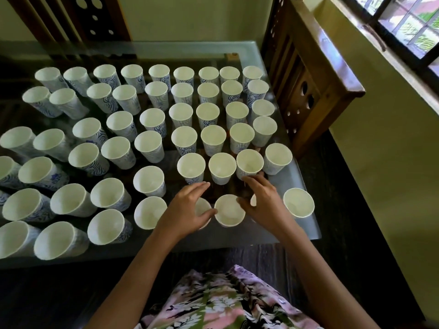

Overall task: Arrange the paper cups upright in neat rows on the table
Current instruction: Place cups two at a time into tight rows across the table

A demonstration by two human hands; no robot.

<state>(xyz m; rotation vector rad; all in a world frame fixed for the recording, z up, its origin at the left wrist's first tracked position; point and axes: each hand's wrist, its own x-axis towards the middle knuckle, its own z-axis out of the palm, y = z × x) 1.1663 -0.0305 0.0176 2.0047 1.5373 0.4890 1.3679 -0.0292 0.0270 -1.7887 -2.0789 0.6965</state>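
Two hands work at the front row of cups on a table.

Lots of paper cups [152, 119] stand open side up in rows all over the glass table [273, 236]. The left hand [187, 207] curls its thumb and fingers round a front cup [203, 206] near the close edge. The right hand [263, 203] bends over a second cup [253, 200] that is mostly hidden, and I cannot tell if it grips it. A middle cup [229, 211] stands between the hands, and the right thumb touches its rim. A wooden chair [308, 91] stands beside the table.
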